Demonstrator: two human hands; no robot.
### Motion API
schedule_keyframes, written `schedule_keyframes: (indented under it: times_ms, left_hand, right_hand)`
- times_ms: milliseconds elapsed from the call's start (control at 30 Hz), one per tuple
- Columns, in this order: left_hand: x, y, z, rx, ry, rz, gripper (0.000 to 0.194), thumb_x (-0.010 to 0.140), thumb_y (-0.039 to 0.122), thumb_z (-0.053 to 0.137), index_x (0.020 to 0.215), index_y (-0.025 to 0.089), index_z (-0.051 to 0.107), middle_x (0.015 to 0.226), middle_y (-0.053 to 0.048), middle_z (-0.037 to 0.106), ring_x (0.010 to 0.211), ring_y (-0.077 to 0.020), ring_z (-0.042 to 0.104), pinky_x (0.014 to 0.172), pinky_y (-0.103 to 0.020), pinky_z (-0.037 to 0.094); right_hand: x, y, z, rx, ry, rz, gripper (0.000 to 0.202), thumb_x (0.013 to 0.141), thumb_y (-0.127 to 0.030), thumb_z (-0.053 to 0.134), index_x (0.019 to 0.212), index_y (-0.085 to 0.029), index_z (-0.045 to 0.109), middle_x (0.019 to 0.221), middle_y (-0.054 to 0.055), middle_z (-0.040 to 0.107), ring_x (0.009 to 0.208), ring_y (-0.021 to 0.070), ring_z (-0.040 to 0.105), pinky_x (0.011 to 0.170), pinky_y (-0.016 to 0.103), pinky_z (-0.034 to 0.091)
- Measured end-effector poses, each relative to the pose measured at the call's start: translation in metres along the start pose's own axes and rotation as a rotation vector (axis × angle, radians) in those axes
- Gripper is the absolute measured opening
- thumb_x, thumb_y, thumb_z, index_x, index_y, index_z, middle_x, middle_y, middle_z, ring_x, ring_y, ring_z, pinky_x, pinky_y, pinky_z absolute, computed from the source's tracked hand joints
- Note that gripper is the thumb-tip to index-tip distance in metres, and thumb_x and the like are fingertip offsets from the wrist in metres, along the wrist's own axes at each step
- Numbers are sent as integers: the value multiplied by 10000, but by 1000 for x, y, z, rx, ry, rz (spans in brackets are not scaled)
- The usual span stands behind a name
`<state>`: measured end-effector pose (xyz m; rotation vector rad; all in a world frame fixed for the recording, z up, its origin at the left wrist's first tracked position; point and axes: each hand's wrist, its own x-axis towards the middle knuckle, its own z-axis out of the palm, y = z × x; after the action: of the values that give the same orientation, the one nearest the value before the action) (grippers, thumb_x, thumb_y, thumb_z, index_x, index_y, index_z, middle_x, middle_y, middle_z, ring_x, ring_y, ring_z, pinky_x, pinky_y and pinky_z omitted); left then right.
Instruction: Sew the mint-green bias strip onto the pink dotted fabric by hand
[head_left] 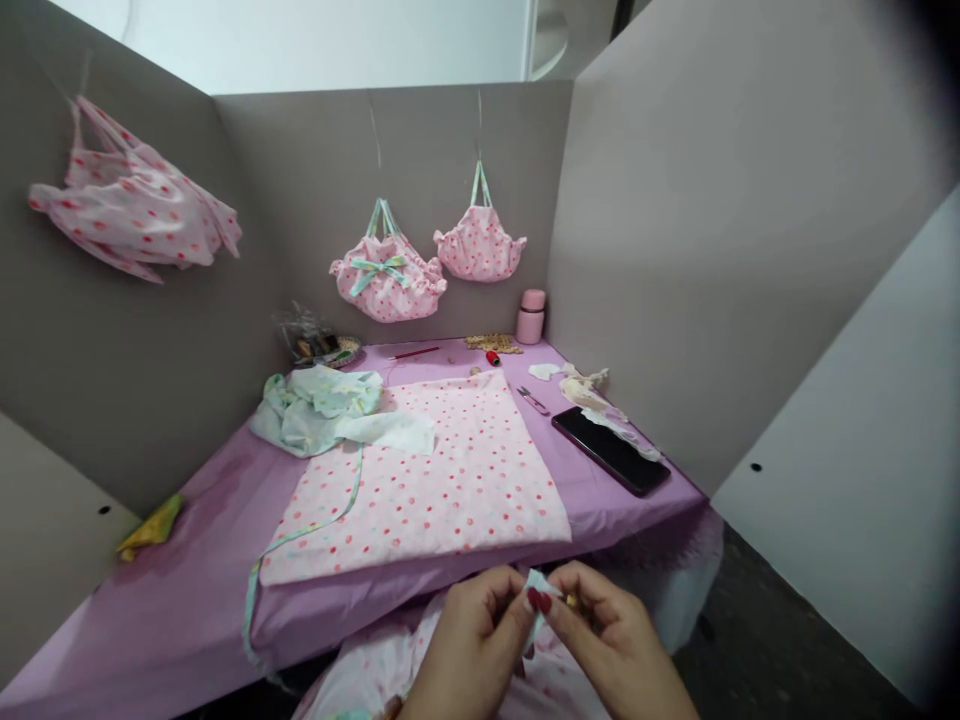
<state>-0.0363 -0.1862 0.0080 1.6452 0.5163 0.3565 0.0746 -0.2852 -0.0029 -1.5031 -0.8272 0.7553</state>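
Observation:
Both hands meet low in the view, in front of the table edge. My left hand [484, 630] pinches a small pale green-white strip of fabric [537, 582] between thumb and fingers. From the other side, my right hand [600, 625] pinches the same strip, and the two thumbnails nearly touch. Pink dotted cloth [375, 665] lies below the hands over the lap. On the table, a pink dotted fabric panel [465, 470] is spread flat. A thin green cord [352, 495] runs across its left part and hangs over the front edge.
Crumpled green-white cloth [315, 405] overlaps the panel's back left. Small scissors [533, 401], a black phone [607, 450], a red spool [492, 358] and a pink bottle [530, 318] sit to the right and back. Dotted pouches [480, 245] hang on the grey partitions [300, 180].

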Motion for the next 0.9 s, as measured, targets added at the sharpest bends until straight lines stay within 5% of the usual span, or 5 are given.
schedule_keyframes:
  times_ms: [133,300,500,700,900]
  left_hand:
    - [-4,7,1,227,56,118,279,886,315,430,760,150,615,710,-47,610,689,-174,551,640,-240,403]
    - [-8,6,-2,300,59,132,271,895,285,403,800,142,613,696,-50,621,637,-167,545,597,-237,395]
    - [-8,-1,-4,229,51,110,251,892,284,431,815,154,631,748,-47,647,712,-175,581,645,-238,406]
    - [-11,-1,-4,237,49,99,283,887,315,449,754,146,633,712,-43,635,673,-165,549,622,-241,392]
    - [-9,-9,-8,-38,52,50,269,877,348,484,777,137,619,720,-28,599,703,-149,533,647,-231,395]
  right_hand:
    - [1,1,2,-114,76,-14,237,805,-370,548,666,-179,550,578,-17,525,545,132,455,513,232,359]
    - [1,5,2,-157,24,-5,219,809,-348,537,666,-182,542,577,-29,491,552,132,444,530,237,356]
    - [-2,4,4,46,40,48,270,764,-443,600,721,-186,532,581,-37,499,533,122,444,499,218,345]
    - [0,2,7,-53,14,22,292,785,-429,581,649,-175,533,586,-26,485,561,125,419,526,230,349]
    - [0,12,8,268,36,128,377,720,-507,651,616,-174,508,507,-70,404,447,66,293,421,175,261]
